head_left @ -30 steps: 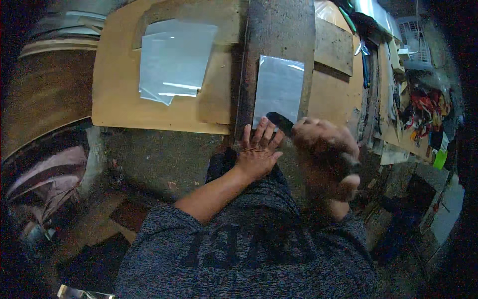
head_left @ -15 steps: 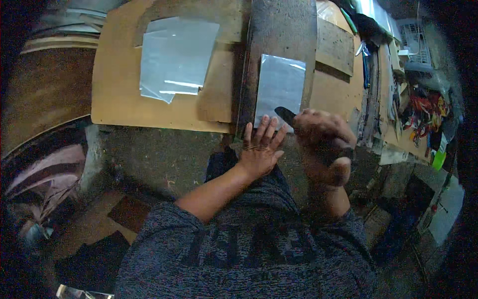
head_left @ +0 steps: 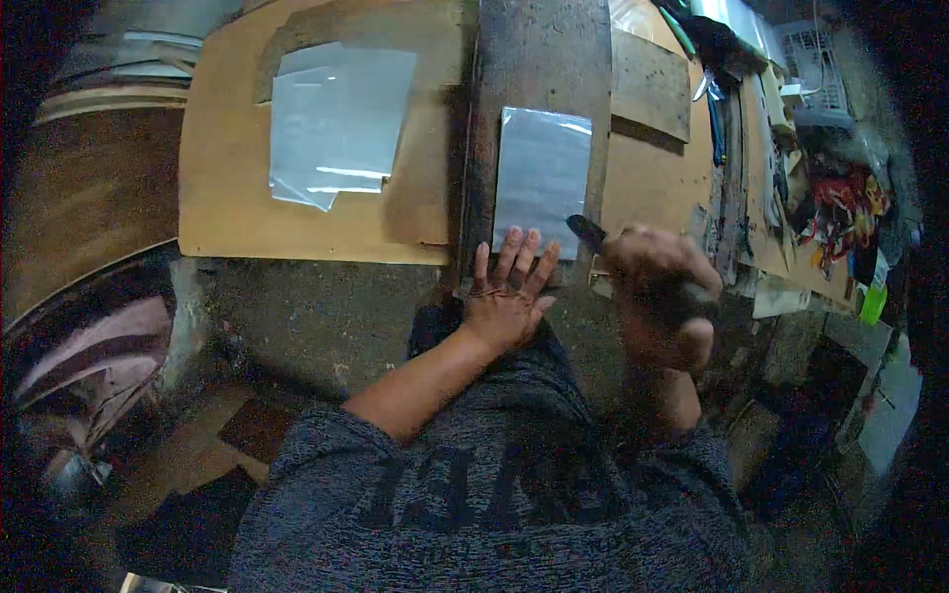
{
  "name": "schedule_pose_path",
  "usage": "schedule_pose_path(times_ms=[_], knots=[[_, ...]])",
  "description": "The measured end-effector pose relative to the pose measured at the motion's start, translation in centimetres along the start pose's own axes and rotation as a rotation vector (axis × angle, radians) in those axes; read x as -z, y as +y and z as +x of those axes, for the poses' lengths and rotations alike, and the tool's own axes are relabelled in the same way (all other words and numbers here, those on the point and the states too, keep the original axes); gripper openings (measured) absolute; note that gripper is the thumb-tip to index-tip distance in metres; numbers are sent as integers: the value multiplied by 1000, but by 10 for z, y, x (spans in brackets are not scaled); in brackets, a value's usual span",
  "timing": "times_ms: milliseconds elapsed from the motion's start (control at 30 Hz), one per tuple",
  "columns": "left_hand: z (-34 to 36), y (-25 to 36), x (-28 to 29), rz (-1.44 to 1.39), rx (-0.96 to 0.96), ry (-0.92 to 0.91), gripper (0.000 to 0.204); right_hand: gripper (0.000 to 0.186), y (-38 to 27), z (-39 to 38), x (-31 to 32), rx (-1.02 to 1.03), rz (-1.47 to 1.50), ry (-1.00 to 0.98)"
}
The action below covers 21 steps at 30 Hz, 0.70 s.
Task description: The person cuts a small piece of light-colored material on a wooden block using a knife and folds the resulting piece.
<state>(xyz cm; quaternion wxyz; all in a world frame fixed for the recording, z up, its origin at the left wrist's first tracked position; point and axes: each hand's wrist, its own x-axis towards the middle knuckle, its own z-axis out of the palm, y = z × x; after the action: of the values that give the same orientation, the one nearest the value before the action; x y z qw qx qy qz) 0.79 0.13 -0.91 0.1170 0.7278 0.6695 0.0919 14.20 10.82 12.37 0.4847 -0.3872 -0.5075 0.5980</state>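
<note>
My left hand (head_left: 504, 306) lies with fingers spread, its fingertips on the near edge of a shiny, pale, film-like sheet (head_left: 543, 173). That rectangular sheet rests flat on a dark wooden board (head_left: 539, 54). My right hand (head_left: 662, 292), smeared by motion, is closed round a dark tool with a rounded tip (head_left: 586, 232). The tip is over the sheet's near right corner; contact cannot be made out. Most of the tool is hidden in my fist, so its kind does not show.
To the left, several overlapping translucent sheets (head_left: 341, 124) lie on a tan board (head_left: 227, 198). A brown rectangular piece (head_left: 649, 84) sits right of the dark board. Farther right are a tangle of coloured strands (head_left: 845, 212), a white basket (head_left: 816, 69) and a bright green item (head_left: 873, 302).
My right hand and the tool have shifted a little right, toward the sheet's right edge. My left hand stays at the near edge. The whole view has moved slightly.
</note>
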Motion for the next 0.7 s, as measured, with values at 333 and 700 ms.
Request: schedule_pose_path(times_ms=[333, 700], knots=[[1, 1, 1, -37, -14, 39, 86, 59, 9, 6, -1, 131, 368, -120], [-13, 8, 5, -73, 26, 12, 82, 66, -3, 3, -7, 287, 319, -177]])
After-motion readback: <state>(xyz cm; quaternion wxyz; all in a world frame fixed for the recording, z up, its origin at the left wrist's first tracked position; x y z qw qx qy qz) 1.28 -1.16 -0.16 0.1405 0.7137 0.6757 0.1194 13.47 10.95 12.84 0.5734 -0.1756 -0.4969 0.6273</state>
